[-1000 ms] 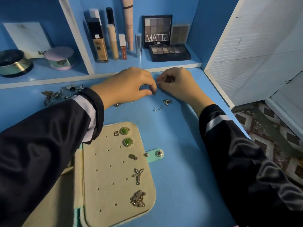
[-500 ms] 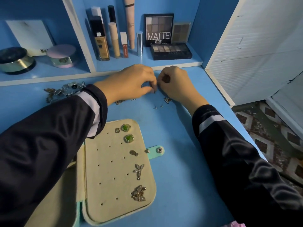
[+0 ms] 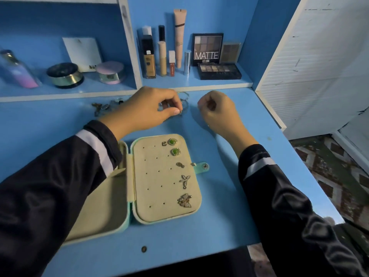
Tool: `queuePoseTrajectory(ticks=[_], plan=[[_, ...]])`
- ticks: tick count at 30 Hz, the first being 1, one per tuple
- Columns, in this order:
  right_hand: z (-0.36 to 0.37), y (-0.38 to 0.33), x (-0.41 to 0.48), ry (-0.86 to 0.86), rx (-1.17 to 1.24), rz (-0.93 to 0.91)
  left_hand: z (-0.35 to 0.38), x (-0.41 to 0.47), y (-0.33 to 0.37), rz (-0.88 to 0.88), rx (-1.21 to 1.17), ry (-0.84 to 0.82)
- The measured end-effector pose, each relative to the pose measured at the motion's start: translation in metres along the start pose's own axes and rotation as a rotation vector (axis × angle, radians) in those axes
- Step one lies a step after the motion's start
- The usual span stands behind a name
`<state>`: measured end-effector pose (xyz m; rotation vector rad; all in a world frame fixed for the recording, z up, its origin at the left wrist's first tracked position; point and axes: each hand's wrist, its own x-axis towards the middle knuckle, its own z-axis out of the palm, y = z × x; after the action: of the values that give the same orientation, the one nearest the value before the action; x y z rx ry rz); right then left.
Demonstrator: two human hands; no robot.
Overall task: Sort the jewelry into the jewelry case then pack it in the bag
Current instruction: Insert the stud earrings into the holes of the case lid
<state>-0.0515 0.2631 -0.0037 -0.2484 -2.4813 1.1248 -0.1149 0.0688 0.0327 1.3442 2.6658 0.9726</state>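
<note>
The left hand [image 3: 147,109] pinches a small jewelry piece [image 3: 180,112] between thumb tip and forefinger, with its other fingers curled over just above the table [image 3: 225,200]. The right hand [image 3: 217,111], at its 3 o'clock, is balled with the fingers tucked toward the palm; I cannot tell whether anything lies inside them. Half a second ago the two hands met fingertip to fingertip over one spot. Now they are apart with bare table between them, and the piece shows only at the left fingertips. Thin bracelet loops [image 3: 185,97], covered by the hands before, lie at 12 o'clock just behind those fingertips. A loose jewelry heap [image 3: 104,106] lies at 9 o'clock of the left hand, partly hidden by it, where it was. At 6 o'clock of both hands the jewelry case [image 3: 159,196] lies open flat as before, the left sleeve [image 3: 60,186] across its left half. On its holed pad, unchanged, two green studs [image 3: 173,141] are pinned at 1 o'clock and a winged gold earring [image 3: 184,200] at 5 o'clock, with the snap strap [image 3: 204,166] sticking out at 3 o'clock. At 12 o'clock beyond the hands the shelf [image 3: 219,83] carries a MATTE palette [image 3: 207,49] and upright makeup tubes [image 3: 162,57].
</note>
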Motion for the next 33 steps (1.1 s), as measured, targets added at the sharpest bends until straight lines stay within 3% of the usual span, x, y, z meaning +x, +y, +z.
queuePoseTrajectory(ticks=[22, 33], plan=[[0.013, -0.026, -0.107, -0.055, 0.178, -0.071, 0.009, -0.101, 0.014, -0.2, -0.179, 0.118], [0.01, -0.034, -0.108, -0.037, 0.41, -0.07, 0.011, -0.103, 0.015, -0.114, -0.218, 0.083]])
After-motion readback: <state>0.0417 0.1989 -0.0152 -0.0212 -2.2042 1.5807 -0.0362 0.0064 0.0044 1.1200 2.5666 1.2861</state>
